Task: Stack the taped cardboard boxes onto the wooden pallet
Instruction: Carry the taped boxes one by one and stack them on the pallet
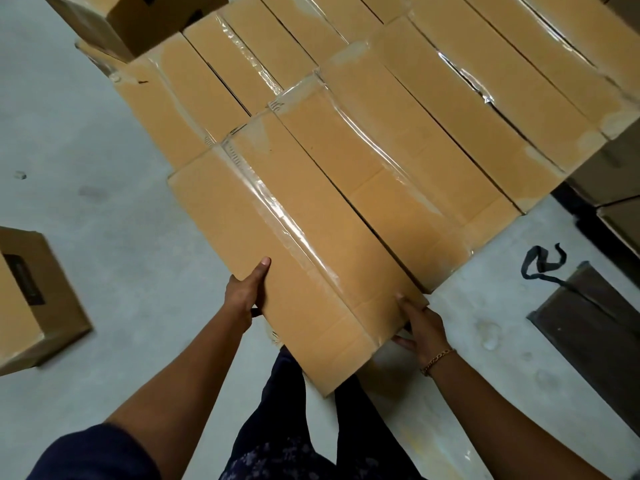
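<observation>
**Two hands gripping one taped box at the stack's edge**

A grey concrete floor [104, 168] is spreading under everything. Nearest, two bare hands are gripping one long taped box [294, 265]. The left hand [247, 292] is clamping its long side, thumb lying on top and fingers curling underneath. The right hand [424, 327], wearing one bracelet [438, 362], is pinching the near corner, thumb above, fingers below. Beyond the fingertips, the box is lying against its neighbour among the stacked boxes [450, 140], which are running in two rows out of frame, so no sure count. Outward from the left fingers, one loose box [31, 299] is sitting on the floor. A second loose box [138, 19] is sitting farther off. Right of the right fingers, one black strap [543, 265] is lying.
</observation>
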A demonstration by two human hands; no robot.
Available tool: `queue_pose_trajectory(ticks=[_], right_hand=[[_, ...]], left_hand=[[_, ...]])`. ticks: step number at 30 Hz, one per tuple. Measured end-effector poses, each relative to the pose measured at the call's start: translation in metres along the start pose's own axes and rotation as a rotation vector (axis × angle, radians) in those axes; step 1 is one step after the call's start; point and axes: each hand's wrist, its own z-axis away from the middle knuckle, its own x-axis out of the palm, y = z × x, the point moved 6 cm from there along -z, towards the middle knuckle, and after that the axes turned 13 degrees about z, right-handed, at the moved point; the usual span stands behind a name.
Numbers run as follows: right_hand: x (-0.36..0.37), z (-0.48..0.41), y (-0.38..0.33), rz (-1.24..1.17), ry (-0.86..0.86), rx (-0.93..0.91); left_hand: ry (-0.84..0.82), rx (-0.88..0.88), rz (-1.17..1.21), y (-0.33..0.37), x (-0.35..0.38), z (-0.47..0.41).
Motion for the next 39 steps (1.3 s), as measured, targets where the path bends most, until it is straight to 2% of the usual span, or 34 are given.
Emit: queue_pose_trajectory(ticks=[19, 39], right_hand=[[-0.003, -0.005, -0.003, 0.020, 0.088, -0.004], [0.005, 0.013, -0.004, 0.036, 0.036, -0.119]], left_hand=[[0.023, -0.003, 0.027, 0.001, 0.005, 0.007], [0.049, 0.082, 0.010, 0.002, -0.004, 0.015]])
